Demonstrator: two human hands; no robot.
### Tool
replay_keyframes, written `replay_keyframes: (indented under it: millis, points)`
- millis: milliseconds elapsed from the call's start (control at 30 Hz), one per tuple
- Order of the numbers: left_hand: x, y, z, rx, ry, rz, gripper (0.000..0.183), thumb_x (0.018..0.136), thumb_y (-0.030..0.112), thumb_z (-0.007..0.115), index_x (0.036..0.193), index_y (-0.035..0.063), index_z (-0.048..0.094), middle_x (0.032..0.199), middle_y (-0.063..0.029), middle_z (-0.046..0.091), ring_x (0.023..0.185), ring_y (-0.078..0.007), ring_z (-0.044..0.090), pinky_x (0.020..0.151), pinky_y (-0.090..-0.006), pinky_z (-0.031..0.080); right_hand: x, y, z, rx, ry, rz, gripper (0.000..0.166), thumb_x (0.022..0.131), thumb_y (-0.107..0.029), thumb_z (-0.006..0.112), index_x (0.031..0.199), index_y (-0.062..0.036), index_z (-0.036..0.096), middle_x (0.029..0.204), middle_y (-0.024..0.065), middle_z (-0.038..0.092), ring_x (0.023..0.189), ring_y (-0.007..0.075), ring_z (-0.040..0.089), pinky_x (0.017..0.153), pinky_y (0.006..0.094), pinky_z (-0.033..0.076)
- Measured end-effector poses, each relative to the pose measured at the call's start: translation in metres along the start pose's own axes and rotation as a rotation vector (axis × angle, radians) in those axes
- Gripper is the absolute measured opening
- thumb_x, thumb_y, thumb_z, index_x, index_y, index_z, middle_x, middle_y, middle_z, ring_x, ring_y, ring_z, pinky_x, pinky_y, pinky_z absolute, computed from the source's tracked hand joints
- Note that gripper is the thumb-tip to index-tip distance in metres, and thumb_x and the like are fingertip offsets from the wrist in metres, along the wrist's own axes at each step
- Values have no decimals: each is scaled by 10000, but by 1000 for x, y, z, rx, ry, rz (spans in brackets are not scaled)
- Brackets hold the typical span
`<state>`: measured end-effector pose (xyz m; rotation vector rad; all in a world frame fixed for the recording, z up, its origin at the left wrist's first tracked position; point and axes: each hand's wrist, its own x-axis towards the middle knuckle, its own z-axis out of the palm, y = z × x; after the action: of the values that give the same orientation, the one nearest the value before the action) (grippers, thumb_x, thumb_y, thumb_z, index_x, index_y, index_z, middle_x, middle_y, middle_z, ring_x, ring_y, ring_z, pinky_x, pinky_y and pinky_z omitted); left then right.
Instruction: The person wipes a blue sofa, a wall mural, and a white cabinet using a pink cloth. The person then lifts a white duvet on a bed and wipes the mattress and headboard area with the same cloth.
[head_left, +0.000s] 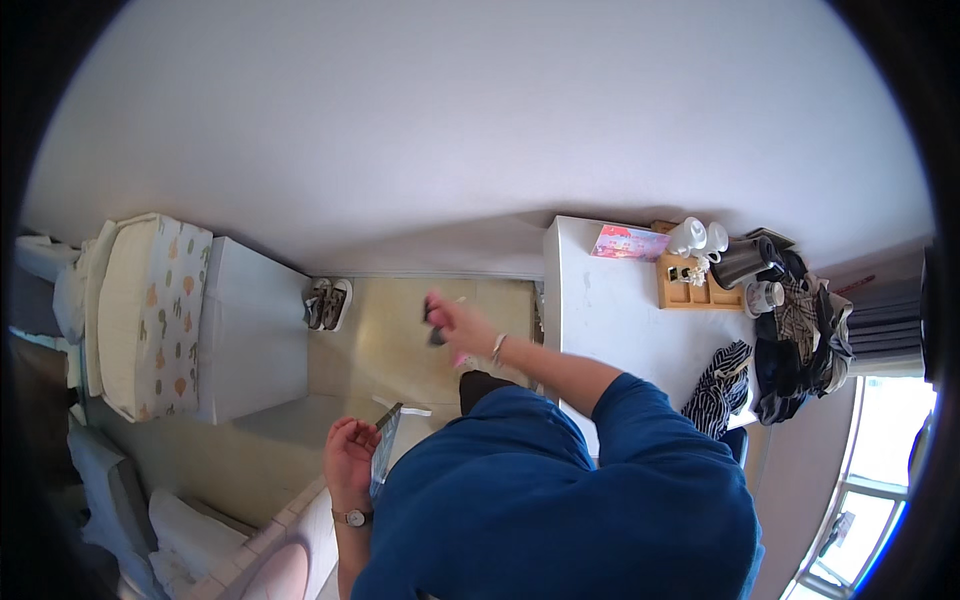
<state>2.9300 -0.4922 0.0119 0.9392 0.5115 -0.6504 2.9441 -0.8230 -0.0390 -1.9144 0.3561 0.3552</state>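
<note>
My right hand (455, 324) is stretched out over the tiled floor, its fingers closed around a small dark object (433, 335) that is blurred, so its kind cannot be told. A white band circles that wrist. Low at my left side, my left hand (352, 457) has curled fingers and wears a wristwatch (352, 517). A clear plastic bag or film with a dark top edge (385, 442) hangs beside its fingertips; whether the fingers pinch it cannot be told. A white strip (409, 409) shows just beyond the bag.
A white table (615, 322) at right holds a wooden tray (697, 300), white cups, a dark kettle (742, 262), a pink card and piled clothes (802, 337). Sneakers (328, 305) stand near the wall. A white box-like cabinet (255, 330) and patterned bedding (161, 322) are at left.
</note>
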Motion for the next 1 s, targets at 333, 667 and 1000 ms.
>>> replay_keyframes:
  millis: [333,667,1000]
  points:
    - [89,11,122,227,-147,-131,123,932,97,564,1043,58,597,926,-93,668,865,-253,660,806,-410,551,49,211,-182,-820,549,195,503,873,-78,541,1374,-91,496,1489,169,399,1390,384,355,1116,471,353]
    - [151,4,175,400,-221,-290,111,954,128,552,1011,53,608,878,-102,670,835,-226,665,758,-363,550,-54,183,-77,-578,637,-92,413,848,11,544,1234,-104,633,1393,136,536,1369,340,420,1072,414,419]
    - [199,39,191,501,-212,-274,193,941,162,585,1104,61,605,1077,-95,658,935,-177,645,762,-318,546,90,60,-55,248,331,77,511,869,-98,551,1379,-78,534,1122,163,701,1029,254,678,895,347,529]
